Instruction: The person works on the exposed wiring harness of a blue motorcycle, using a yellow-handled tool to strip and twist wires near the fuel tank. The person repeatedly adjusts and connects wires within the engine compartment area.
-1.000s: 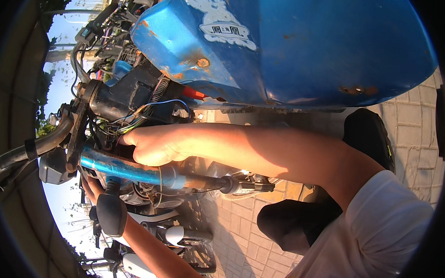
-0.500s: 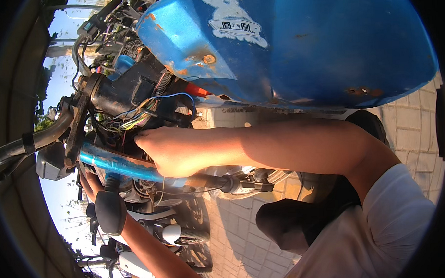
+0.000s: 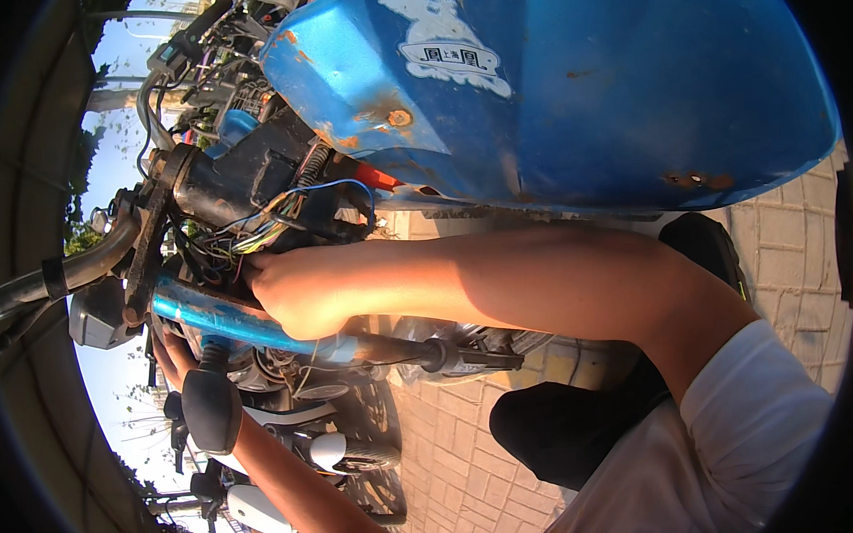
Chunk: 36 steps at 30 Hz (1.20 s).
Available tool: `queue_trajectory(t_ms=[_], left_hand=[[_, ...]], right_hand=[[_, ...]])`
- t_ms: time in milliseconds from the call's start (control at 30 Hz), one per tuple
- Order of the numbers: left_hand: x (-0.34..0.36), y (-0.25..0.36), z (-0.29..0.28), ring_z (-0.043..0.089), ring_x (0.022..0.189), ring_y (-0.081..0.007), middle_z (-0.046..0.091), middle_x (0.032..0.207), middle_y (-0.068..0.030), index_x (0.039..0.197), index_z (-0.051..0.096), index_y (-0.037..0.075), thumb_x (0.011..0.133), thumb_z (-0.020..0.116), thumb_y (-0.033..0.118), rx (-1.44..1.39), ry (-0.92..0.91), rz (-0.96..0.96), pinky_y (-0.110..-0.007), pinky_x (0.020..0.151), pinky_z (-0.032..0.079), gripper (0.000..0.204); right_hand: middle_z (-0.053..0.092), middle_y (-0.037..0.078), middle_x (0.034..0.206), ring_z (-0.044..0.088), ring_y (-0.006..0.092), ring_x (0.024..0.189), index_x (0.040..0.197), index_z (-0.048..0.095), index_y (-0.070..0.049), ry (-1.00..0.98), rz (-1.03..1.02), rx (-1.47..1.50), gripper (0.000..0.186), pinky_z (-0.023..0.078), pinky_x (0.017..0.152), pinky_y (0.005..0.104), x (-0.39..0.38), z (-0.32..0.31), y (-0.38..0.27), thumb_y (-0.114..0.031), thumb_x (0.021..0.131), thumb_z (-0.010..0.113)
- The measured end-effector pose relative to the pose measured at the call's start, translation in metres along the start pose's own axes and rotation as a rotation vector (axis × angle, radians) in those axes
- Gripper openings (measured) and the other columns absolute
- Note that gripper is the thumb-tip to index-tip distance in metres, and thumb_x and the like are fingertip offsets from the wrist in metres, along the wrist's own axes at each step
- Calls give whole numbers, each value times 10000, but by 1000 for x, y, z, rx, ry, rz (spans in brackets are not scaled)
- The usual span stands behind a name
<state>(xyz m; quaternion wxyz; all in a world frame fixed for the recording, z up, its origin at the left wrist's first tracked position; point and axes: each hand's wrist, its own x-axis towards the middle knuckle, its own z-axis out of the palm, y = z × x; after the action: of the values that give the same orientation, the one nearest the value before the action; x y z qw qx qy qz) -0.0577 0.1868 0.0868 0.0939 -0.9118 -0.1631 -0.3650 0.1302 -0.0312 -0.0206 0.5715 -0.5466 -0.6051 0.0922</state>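
Note:
Deep among the tangled coloured wires [image 3: 256, 237] and the blue tube [image 3: 226, 316], my right hand [image 3: 301, 294] is bent like a fist. Its fingertips are sunk in the dark gap beside the wires, so what they pinch is hidden. My left hand [image 3: 174, 358] reaches up past a dark rounded piece [image 3: 214, 410] to the tube's other side. Its visible fingers look stretched out, with their tips partly hidden behind the tube. A black housing [image 3: 240, 170] with a coiled spring [image 3: 312, 167] adjoins the wires.
A large rusty blue panel [image 3: 627, 90] spans the upper right. A handlebar [image 3: 84, 264] juts out at the left. Other two-wheelers, one with a white body [image 3: 261, 512], stand at the lower left. Paving [image 3: 452, 454] lies below, near my dark-clad knee [image 3: 554, 431].
My right hand has shifted slightly left, its fingers further into the gap by the wires. My left hand has hardly moved.

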Motion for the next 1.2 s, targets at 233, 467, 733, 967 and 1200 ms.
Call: queue_trajectory(t_ms=[233, 467, 733, 967, 1200], left_hand=[[-3, -7, -2, 457, 1386, -365, 410, 1540, -219, 1488, 421, 8, 1027, 427, 69, 111, -11, 24, -413, 1156, 370, 466], [-3, -1, -2, 463, 1378, -359, 408, 1543, -214, 1491, 419, 10, 1053, 443, 99, 63, -15, 8, -401, 1141, 388, 448], [-2, -9, 0, 479, 1366, -339, 393, 1543, -206, 1503, 427, 37, 1050, 488, 93, 68, -18, 80, -395, 1128, 407, 461], [9, 46, 18, 585, 1195, -303, 556, 1367, -230, 1396, 485, -26, 1000, 607, 254, -411, 132, -93, -393, 1005, 485, 500], [5, 81, -7, 559, 1242, -367, 545, 1390, -313, 1385, 475, -150, 941, 674, 353, -658, 133, -264, -430, 1086, 404, 700]], right_hand=[[666, 250, 1079, 659, 400, 1024, 886, 672, 82, 120, 44, 17, 160, 553, 844, 472, -25, 9, 0, -45, 841, 586], [571, 253, 1238, 658, 380, 1039, 1083, 576, 126, 145, 17, -25, 287, 558, 843, 462, -20, 15, 1, -70, 874, 580], [673, 264, 1116, 715, 386, 846, 902, 715, 81, 227, -56, -218, 264, 579, 740, 459, -3, 14, -4, -161, 914, 609], [678, 269, 960, 653, 418, 961, 949, 661, 98, -140, -7, -228, 191, 548, 844, 447, 22, 8, 8, -55, 855, 597], [681, 202, 795, 633, 330, 698, 861, 720, -12, 188, -117, -357, 175, 507, 642, 459, 8, 13, -4, -152, 833, 618]])
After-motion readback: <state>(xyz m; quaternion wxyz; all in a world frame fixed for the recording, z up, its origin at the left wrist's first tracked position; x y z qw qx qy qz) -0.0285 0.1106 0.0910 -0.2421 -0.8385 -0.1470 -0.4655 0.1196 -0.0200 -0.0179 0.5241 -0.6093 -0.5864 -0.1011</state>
